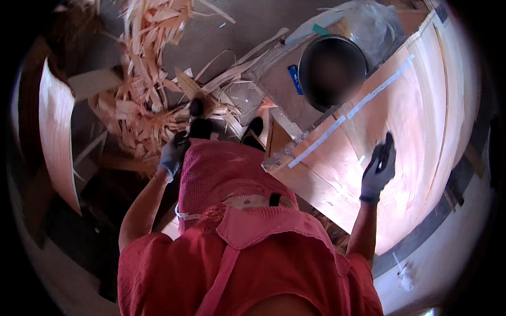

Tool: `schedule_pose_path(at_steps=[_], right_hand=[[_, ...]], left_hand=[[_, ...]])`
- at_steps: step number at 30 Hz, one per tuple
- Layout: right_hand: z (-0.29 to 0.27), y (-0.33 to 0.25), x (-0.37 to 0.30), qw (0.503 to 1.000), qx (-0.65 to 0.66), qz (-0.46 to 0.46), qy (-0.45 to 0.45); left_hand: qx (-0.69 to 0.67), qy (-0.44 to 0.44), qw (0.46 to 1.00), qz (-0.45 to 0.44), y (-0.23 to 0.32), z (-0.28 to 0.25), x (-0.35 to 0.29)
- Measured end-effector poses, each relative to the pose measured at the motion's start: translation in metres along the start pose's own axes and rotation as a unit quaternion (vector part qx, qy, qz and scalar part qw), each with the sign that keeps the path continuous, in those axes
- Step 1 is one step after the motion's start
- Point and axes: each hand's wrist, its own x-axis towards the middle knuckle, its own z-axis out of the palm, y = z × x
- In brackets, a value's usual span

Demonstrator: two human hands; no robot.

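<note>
Gloved hands (pixel 175 151) (pixel 378 171); round container (pixel 311 96), indistinct inside.

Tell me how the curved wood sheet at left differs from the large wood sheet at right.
The curved wood sheet looks much smaller than the large wood sheet. White tape strips lie on the large wood sheet; none shows on the curved wood sheet. The right hand is over the large wood sheet; no hand touches the curved wood sheet. Both are pale, pinkish wood.

Right: wood sheets (pixel 406 158); round container (pixel 308 89) at their far-left edge, packet (pixel 294 80) at its left. Left: scraps (pixel 139 113) on floor (pixel 213 37); curved sheet (pixel 57 129) farther left.
</note>
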Motion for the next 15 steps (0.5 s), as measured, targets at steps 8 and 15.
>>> schedule_pose_path(at_steps=[8,15], right_hand=[[0.101,-0.011,0.065,0.973,-0.194,-0.007,0.127],[0.1,-0.006,0.049,0.949,-0.288,0.101,0.083]], left_hand=[[-0.082,-0.02,0.996,-0.014,-0.113,-0.185,0.158],[-0.15,0.058,0.984,0.071,0.007,-0.292,0.24]])
